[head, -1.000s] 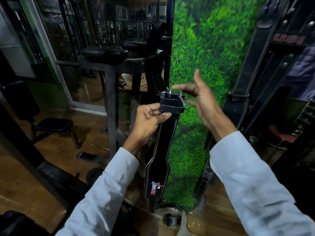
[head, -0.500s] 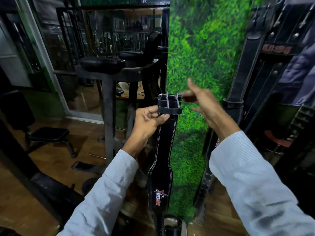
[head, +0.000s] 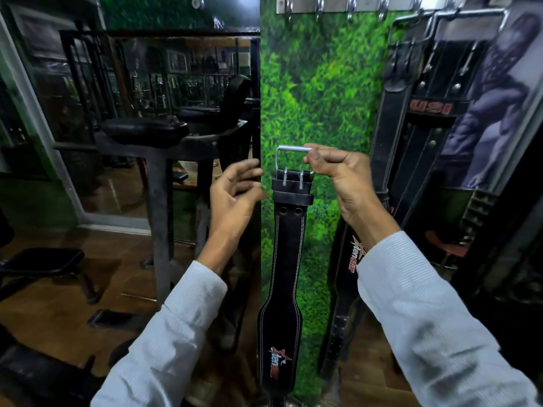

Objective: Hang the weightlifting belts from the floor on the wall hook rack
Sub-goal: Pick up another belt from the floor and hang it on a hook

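A black leather weightlifting belt (head: 286, 259) with white stitching and a red star logo hangs straight down in front of the green grass-print wall. My right hand (head: 343, 179) pinches the right side of its silver buckle (head: 289, 154) and carries the belt. My left hand (head: 235, 192) hovers just left of the belt's top, fingers apart, holding nothing. The metal hook rack (head: 349, 5) runs along the top edge, well above the buckle. Black belts (head: 393, 121) hang from the rack's right part, and another star-logo belt (head: 352, 257) hangs behind my right wrist.
A black padded gym machine (head: 147, 133) on a steel post stands left of the wall panel, before a mirror. A low bench (head: 38, 259) sits at the far left on the wooden floor (head: 58, 304). A poster (head: 493, 113) covers the wall at right.
The belt passed from my left hand to my right, which now grips the buckle. My left hand let go and opened. The view tilted up, bringing the hook rack into sight.
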The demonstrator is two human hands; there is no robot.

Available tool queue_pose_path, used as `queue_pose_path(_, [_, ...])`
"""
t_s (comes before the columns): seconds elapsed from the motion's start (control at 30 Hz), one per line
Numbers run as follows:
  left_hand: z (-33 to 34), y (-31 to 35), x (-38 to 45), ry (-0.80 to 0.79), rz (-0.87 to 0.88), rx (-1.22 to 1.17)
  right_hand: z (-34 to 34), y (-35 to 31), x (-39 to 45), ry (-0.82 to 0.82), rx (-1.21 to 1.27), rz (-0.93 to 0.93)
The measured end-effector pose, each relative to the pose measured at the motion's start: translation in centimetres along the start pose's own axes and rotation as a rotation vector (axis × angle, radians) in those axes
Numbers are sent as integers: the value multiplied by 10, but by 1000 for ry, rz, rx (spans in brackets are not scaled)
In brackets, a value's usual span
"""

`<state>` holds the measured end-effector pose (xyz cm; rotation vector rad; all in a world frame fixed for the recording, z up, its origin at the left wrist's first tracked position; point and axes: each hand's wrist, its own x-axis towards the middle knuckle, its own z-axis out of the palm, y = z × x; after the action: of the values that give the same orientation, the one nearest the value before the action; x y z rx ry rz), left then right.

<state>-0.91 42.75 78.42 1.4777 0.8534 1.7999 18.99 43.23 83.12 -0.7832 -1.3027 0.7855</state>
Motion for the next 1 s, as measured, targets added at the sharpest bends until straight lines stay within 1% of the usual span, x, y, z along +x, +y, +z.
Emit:
queue_pose_path(0.03, [5,8,7,12,82,30,-1,-1,2,1,2,-5])
queue_pose_path(0.1, [21,22,22,-50,211,106,-1,-4,6,-2,2,-14])
queue_pose_path(0.13, [30,26,30,-87,243,146,0,-5,7,8,-2,-12])
queue_pose_path(0.2, [44,31,46,-98,266,187,-3,-7,10,49,30,17])
queue_pose_path(0.27, [58,34,63,-93,288,179,-11,-10,16,86,73,31])
queue_pose_path(0.4, [94,49,92,-151,370,176,-33,-23,31,44,127,28])
queue_pose_path(0.47, [112,60,110,-153,418,169,-43,-29,39,7,133,40])
queue_pose_path(0.63, [153,91,165,-104,518,220,-63,-25,51,-37,127,69])
queue_pose_path(0.8, [189,122,227,-36,500,329,-72,-12,58,-36,43,116])
queue_pose_path(0.83, [194,126,238,-17,504,391,-73,-9,59,-16,34,122])
queue_pose_path(0.9, [204,131,254,37,566,575,-77,-6,60,4,40,123])
queue_pose_path(1.0, [215,129,270,73,644,736,-89,-1,65,6,62,90])
